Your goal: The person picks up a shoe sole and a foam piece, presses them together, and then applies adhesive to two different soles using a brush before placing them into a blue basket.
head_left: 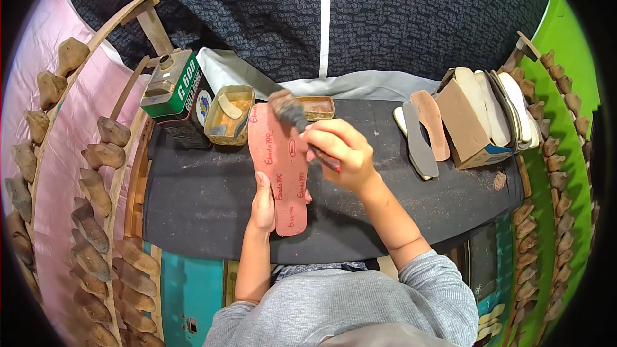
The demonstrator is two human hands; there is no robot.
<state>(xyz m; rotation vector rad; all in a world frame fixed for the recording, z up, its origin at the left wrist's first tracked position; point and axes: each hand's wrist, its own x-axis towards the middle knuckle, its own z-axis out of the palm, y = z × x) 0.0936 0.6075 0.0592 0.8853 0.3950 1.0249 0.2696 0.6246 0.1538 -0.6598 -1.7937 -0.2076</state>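
Note:
My left hand (262, 204) grips a pink shoe insole (277, 173) printed with red lettering, thumb on its face and fingertips showing at the far edge. The insole is held lengthwise over the dark table. In my right hand (340, 151) is a brush (292, 114) with a dark, clumped head, its handle wrapped by my fingers. The brush head overlaps the top end of the insole in this view. Behind it stands a shallow tin (318, 107) with brownish contents, partly covered by the brush and hand.
A green glue can (177, 93) and an open container (228, 135) holding a pale scraper-like piece stand at left. On the right lie loose insoles (421, 144) beside a cardboard box (469, 128) of soles. Racks of wooden shoe lasts (93, 218) flank the dark table (193, 199).

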